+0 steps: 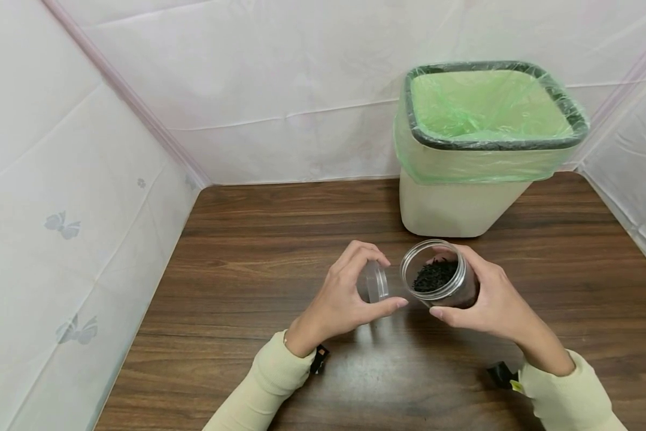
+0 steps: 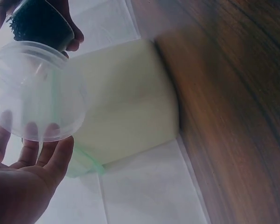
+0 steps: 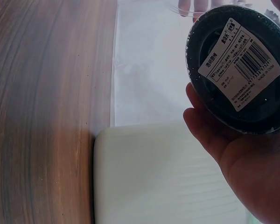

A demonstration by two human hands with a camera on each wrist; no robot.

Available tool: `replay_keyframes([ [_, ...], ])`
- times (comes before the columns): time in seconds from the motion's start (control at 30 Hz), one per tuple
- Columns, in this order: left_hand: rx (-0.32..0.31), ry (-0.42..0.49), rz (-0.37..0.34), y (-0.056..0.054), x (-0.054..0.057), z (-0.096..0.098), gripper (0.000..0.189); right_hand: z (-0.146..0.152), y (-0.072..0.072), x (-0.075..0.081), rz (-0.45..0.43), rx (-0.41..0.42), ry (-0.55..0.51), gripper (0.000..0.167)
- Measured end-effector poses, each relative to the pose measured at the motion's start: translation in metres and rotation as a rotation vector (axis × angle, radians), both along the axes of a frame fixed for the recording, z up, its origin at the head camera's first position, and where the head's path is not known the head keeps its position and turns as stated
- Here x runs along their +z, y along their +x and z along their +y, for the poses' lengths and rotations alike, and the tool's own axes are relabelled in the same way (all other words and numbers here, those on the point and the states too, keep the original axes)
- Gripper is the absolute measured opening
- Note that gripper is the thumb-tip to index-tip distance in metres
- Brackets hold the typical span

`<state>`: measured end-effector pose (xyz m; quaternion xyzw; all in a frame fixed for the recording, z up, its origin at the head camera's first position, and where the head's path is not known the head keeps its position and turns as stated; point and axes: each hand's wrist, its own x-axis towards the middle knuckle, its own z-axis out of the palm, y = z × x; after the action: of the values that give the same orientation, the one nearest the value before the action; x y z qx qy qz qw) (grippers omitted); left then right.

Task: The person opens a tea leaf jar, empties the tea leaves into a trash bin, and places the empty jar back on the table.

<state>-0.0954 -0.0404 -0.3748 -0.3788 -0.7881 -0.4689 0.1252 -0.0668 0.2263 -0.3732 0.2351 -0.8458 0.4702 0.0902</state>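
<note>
My left hand (image 1: 349, 290) holds a clear round plastic lid (image 1: 375, 282) on its side, thumb below and fingers above. In the left wrist view the see-through lid (image 2: 42, 93) shows its rim, fingertips along its edge. My right hand (image 1: 490, 293) grips a clear screw-top jar (image 1: 465, 287), tilted with its mouth toward the lid. Dark, thin, dry shreds like loose tea leaves (image 1: 436, 275) lie inside the jar. A small gap separates jar and lid. In the right wrist view the jar's base carries a white barcode label (image 3: 240, 63).
Behind the hands a cream trash bin (image 1: 446, 206) stands on the brown wooden table (image 1: 247, 239). A green bag (image 1: 484, 164) lines it, held by a dark rim. White patterned sheets (image 1: 279, 78) rise at the back and both sides.
</note>
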Motion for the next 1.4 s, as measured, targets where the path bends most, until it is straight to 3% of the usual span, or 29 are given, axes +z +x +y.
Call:
replay_keyframes([
  [0.53, 0.011, -0.065, -0.010, -0.001, -0.010, -0.002, 0.048, 0.005, -0.001, -0.001, 0.029, -0.023, 0.016, 0.095],
  [1.4, 0.071, -0.199, -0.154, -0.001, -0.023, -0.008, 0.050, 0.012, 0.002, 0.001, 0.030, -0.039, 0.008, 0.095],
])
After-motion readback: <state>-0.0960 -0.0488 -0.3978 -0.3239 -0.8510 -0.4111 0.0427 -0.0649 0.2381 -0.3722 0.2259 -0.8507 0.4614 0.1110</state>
